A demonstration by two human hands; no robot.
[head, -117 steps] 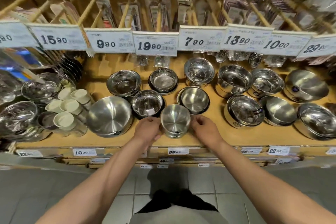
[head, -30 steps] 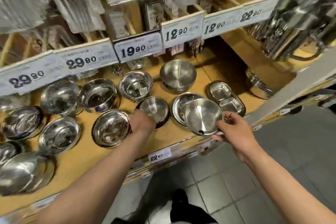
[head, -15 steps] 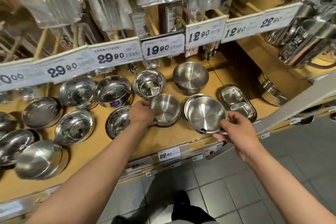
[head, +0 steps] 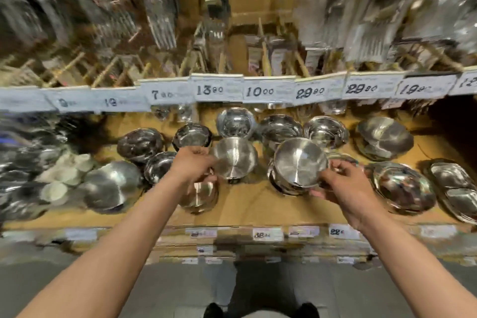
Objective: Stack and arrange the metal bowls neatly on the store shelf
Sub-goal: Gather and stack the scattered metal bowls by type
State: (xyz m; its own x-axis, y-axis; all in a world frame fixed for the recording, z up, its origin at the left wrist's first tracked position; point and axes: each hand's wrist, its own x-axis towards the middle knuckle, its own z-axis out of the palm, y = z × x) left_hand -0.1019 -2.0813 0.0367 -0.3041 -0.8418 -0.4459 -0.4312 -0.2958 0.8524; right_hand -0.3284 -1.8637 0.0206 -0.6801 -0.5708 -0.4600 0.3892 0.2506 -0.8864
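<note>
The frame is blurred by head motion. My left hand [head: 192, 164] grips the left rim of a small steel bowl [head: 233, 159], lifted and tilted toward me above the wooden shelf [head: 247, 204]. My right hand [head: 343, 186] pinches the right rim of a wider steel bowl [head: 299, 161], held over a stack of bowls [head: 280, 186]. Below my left hand stands another small bowl [head: 200, 195]. Several more steel bowls fill the shelf behind and to both sides.
A row of price tags [head: 258, 90] hangs along the rail above the bowls, with packaged utensils on pegs higher up. Small white cups [head: 64, 175] sit at the left. A divided steel tray [head: 456, 188] lies at the right. Shelf-edge labels [head: 268, 233] line the front.
The view has swung back to the left along the shelf. Both hands have carried their bowls with them, the left one now lifted off the shelf.
</note>
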